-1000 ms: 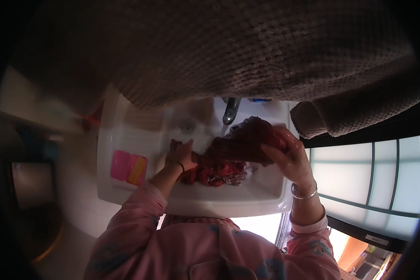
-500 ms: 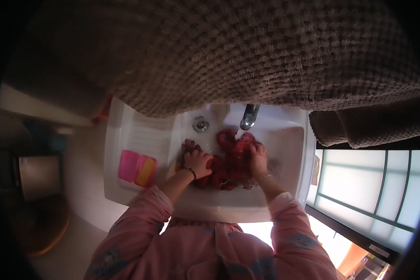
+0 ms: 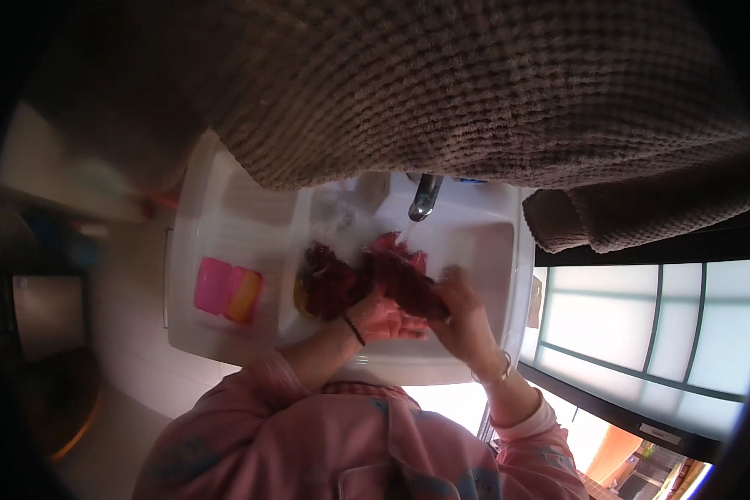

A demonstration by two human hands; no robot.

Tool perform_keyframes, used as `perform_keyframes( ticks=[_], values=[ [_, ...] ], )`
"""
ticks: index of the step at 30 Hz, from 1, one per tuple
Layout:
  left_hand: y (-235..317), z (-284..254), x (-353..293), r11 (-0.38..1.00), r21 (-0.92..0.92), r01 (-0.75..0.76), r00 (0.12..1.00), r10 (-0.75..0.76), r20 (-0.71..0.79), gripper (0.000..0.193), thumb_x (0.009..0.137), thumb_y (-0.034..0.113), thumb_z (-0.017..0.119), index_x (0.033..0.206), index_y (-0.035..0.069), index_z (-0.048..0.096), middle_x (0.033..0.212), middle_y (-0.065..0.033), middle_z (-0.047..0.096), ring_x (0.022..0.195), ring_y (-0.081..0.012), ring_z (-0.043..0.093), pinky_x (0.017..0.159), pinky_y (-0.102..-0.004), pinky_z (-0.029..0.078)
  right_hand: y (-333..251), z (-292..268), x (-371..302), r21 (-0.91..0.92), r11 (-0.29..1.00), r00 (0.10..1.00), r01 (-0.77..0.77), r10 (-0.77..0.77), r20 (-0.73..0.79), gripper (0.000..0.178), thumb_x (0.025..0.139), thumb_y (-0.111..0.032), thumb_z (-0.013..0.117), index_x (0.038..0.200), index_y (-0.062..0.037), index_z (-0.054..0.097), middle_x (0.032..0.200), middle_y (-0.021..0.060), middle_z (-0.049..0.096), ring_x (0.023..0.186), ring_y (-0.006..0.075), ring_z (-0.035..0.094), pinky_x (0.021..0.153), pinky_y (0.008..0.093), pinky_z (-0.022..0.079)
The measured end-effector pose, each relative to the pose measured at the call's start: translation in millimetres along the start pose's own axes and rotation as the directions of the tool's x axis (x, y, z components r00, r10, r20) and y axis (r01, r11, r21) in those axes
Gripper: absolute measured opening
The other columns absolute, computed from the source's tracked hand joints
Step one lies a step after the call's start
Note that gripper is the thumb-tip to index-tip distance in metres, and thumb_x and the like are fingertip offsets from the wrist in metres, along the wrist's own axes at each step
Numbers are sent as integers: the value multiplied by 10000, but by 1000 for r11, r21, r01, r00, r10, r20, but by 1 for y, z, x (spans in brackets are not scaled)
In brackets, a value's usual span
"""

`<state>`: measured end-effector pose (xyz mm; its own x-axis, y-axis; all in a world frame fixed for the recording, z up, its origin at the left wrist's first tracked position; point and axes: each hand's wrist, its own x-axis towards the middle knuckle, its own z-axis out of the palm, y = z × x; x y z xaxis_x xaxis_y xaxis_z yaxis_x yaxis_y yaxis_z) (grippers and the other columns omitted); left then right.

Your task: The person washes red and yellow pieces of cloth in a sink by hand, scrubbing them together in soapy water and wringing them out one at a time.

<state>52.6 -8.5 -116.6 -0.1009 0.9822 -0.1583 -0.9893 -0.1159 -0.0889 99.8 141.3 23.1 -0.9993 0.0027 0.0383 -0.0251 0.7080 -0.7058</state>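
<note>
A brown waffle-weave towel [image 3: 442, 92] hides the far edge of the sink [image 3: 479, 258], and the picture's top cuts it off. Dim blur swallows the far left, and a yellow patch [image 3: 300, 297] at the cloth's left edge is too obscured to identify. The red cloth [image 3: 404, 282] lies in the sink's near middle, dark, wet-looking and bunched, brighter red toward the faucet [image 3: 425, 198]; whether it is one piece or several, I cannot tell. The right hand [image 3: 461, 317], slightly blurred, has its grip closed on the cloth's right end. The left hand [image 3: 387, 321] is at the near side, partly covered by cloth, its grip loose with fingers extended. Counted: one faucet, one towel, one pink soap box [image 3: 213, 286] at left holding one orange-yellow bar [image 3: 244, 297], and two wrist bands, one per arm.
</note>
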Motion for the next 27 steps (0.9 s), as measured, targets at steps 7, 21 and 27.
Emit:
perform_keyframes(
  ticks=[7, 21, 27],
  values=[
    [4, -54, 43, 972, -215, -91, 959, 144, 244, 710, 801, 649, 459, 1185, 52, 480, 995, -101, 583, 1083, -234, 489, 941, -436, 371, -53, -20, -62, 80, 982, 963, 169, -182, 198, 329, 599, 8, 657, 921, 3, 590, 909, 153, 534, 848, 323, 534, 762, 387, 464],
    [-5, 43, 41, 866, -480, 144, 980, -191, -51, 472, 818, 269, 587, 1246, 107, 469, 1217, -86, 524, 1040, -215, 544, 885, -416, 466, 181, 54, 0, 833, 372, 771, -409, 630, 97, 333, 850, -273, 611, 1022, 12, 605, 885, 83, 636, 803, 148, 580, 736, 264, 478],
    [-10, 63, 53, 888, -457, 56, 993, -2, 118, 601, 788, 399, 618, 1293, 138, 421, 1287, -62, 477, 1185, -269, 433, 1004, -461, 345, 94, 93, -16, 800, -504, 854, 327, 519, -22, 436, 902, -363, 492, 1166, -18, 518, 1068, 113, 590, 930, 216, 565, 812, 324, 479]
  ],
)
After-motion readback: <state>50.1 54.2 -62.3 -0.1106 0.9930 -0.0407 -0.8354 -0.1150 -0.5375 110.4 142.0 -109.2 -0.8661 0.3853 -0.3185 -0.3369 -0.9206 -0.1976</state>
